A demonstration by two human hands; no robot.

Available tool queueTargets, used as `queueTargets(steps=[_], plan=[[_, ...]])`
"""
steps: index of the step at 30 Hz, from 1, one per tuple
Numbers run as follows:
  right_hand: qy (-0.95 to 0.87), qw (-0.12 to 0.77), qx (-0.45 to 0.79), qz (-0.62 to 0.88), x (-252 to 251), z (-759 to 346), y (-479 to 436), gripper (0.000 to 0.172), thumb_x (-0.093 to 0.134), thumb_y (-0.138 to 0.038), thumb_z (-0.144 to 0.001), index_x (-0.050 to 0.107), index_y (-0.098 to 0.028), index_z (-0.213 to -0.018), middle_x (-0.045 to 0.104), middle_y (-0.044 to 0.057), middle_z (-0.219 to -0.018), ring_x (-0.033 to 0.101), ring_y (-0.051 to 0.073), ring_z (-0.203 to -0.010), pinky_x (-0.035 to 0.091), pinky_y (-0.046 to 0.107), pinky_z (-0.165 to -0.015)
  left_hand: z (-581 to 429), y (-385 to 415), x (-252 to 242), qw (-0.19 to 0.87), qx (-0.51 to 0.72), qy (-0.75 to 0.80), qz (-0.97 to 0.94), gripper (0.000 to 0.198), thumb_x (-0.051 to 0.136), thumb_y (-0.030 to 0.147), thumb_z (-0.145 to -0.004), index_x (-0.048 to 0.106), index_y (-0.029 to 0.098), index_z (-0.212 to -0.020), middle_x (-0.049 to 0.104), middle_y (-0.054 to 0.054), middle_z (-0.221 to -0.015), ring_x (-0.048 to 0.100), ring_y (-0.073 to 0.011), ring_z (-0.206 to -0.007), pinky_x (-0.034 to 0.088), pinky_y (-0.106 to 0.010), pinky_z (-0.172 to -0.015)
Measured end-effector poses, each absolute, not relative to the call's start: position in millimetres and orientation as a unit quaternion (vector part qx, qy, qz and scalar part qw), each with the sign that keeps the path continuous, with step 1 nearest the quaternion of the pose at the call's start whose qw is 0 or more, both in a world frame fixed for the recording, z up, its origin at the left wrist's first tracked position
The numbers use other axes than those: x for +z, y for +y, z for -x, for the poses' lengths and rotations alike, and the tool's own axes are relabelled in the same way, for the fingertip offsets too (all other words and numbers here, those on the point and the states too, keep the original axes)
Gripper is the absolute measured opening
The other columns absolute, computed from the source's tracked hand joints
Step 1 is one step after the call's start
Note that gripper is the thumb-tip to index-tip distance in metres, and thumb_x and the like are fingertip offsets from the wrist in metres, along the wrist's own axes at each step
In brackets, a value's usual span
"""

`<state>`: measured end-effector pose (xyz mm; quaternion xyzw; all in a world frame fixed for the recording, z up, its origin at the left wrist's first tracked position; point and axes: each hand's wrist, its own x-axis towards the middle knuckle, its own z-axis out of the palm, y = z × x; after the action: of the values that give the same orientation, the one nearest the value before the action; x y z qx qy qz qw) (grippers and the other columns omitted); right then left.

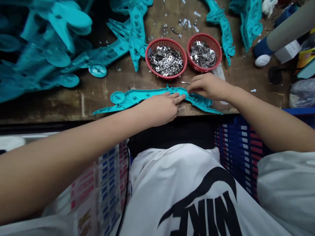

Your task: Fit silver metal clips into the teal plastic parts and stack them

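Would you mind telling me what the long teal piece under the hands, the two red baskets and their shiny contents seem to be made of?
The long teal piece looks like moulded plastic, matte, with ribs and round bosses. The two red baskets seem to be plastic mesh, slightly glossy. Their contents look like small stamped metal clips, bright and silvery, probably steel.

NIKE, black letters, on white shirt (172,177)
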<state>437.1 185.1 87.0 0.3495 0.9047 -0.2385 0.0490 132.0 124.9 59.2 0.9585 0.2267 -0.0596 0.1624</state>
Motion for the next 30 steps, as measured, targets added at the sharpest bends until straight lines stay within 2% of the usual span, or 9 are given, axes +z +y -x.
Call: queueTargets(steps=[6, 10, 12, 14, 17, 20, 24, 27, 30], plan=[[0.906, 0.076, -0.204, -0.362, 89, -433, 181, 0.048, 0.058, -0.04, -0.128, 0.099, -0.027, -0.147, 0.089, 0.015, -0.145, 0.08, 0.034, -0.126, 0.054, 0.043, -0.1, -134, 125, 54, 0.176, -0.051, 0.242, -0.953, 0.043, 0.067, 0.023, -0.114, 0.098, 0.02, -0.144, 0.066, -0.012, -0.2, 0.058, -0.0399, -0.191, 0.047, -0.054, -0.161], [0.889, 0.094, -0.174, -0.412, 106, -436, 182, 0.051, 0.058, -0.039, -0.128, 0.096, -0.026, -0.16, 0.093, 0.017, -0.145, 0.082, 0.039, -0.132, 0.057, 0.049, -0.11, -134, 126, 55, 0.169, -0.06, 0.242, -0.954, 0.039, 0.069, 0.024, -0.116, 0.098, 0.015, -0.14, 0.063, -0.016, -0.202, 0.063, -0.0429, -0.186, 0.051, -0.054, -0.158], [0.867, 0.105, -0.129, -0.47, 111, -441, 185, 0.05, 0.06, -0.038, -0.126, 0.096, -0.025, -0.158, 0.095, 0.017, -0.138, 0.083, 0.042, -0.131, 0.059, 0.052, -0.11, -133, 127, 59, 0.16, -0.072, 0.243, -0.954, 0.036, 0.069, 0.026, -0.118, 0.097, 0.015, -0.137, 0.064, -0.017, -0.2, 0.068, -0.0441, -0.181, 0.056, -0.054, -0.153], [0.844, 0.135, -0.089, -0.512, 109, -446, 186, 0.046, 0.066, -0.038, -0.122, 0.098, -0.025, -0.153, 0.096, 0.018, -0.135, 0.084, 0.045, -0.128, 0.062, 0.053, -0.107, -131, 128, 64, 0.154, -0.078, 0.243, -0.954, 0.035, 0.067, 0.028, -0.119, 0.096, 0.018, -0.136, 0.073, -0.016, -0.192, 0.075, -0.0423, -0.173, 0.063, -0.052, -0.144], [0.818, 0.176, -0.065, -0.544, 101, -445, 185, 0.042, 0.075, -0.036, -0.115, 0.099, -0.023, -0.146, 0.096, 0.02, -0.138, 0.085, 0.048, -0.127, 0.065, 0.056, -0.105, -129, 132, 74, 0.144, -0.075, 0.233, -0.959, 0.039, 0.06, 0.03, -0.123, 0.092, 0.021, -0.143, 0.089, -0.017, -0.162, 0.083, -0.0389, -0.155, 0.07, -0.049, -0.129], [0.794, 0.193, -0.059, -0.573, 104, -433, 180, 0.036, 0.079, -0.03, -0.111, 0.1, -0.019, -0.138, 0.096, 0.022, -0.133, 0.086, 0.049, -0.124, 0.065, 0.056, -0.104, -130, 135, 80, 0.112, -0.047, 0.237, -0.964, 0.04, 0.057, 0.031, -0.125, 0.09, 0.018, -0.143, 0.088, -0.02, -0.144, 0.083, -0.0403, -0.143, 0.071, -0.053, -0.122], [0.807, 0.171, -0.118, -0.554, 131, -417, 163, 0.035, 0.08, -0.029, -0.108, 0.101, -0.022, -0.134, 0.096, 0.016, -0.119, 0.085, 0.038, -0.109, 0.059, 0.047, -0.096, -132, 135, 80, 0.084, 0.033, 0.278, -0.956, 0.038, 0.056, 0.029, -0.123, 0.091, 0.016, -0.131, 0.085, -0.022, -0.138, 0.084, -0.0428, -0.136, 0.074, -0.058, -0.115], [0.829, 0.194, -0.152, -0.502, 147, -407, 149, 0.037, 0.077, -0.031, -0.107, 0.102, -0.021, -0.133, 0.096, 0.013, -0.112, 0.082, 0.033, -0.1, 0.052, 0.042, -0.088, -135, 130, 78, 0.083, 0.09, 0.284, -0.951, 0.045, 0.052, 0.026, -0.124, 0.09, 0.012, -0.145, 0.086, -0.024, -0.146, 0.083, -0.0454, -0.146, 0.074, -0.064, -0.124], [0.826, 0.236, -0.135, -0.494, 150, -398, 142, 0.04, 0.075, -0.029, -0.109, 0.102, -0.019, -0.137, 0.097, 0.016, -0.116, 0.083, 0.032, -0.099, 0.047, 0.04, -0.082, -135, 126, 72, 0.094, 0.085, 0.28, -0.952, 0.062, 0.053, 0.025, -0.123, 0.074, 0.002, -0.177, 0.076, -0.032, -0.18, 0.073, -0.0484, -0.172, 0.065, -0.068, -0.143]])
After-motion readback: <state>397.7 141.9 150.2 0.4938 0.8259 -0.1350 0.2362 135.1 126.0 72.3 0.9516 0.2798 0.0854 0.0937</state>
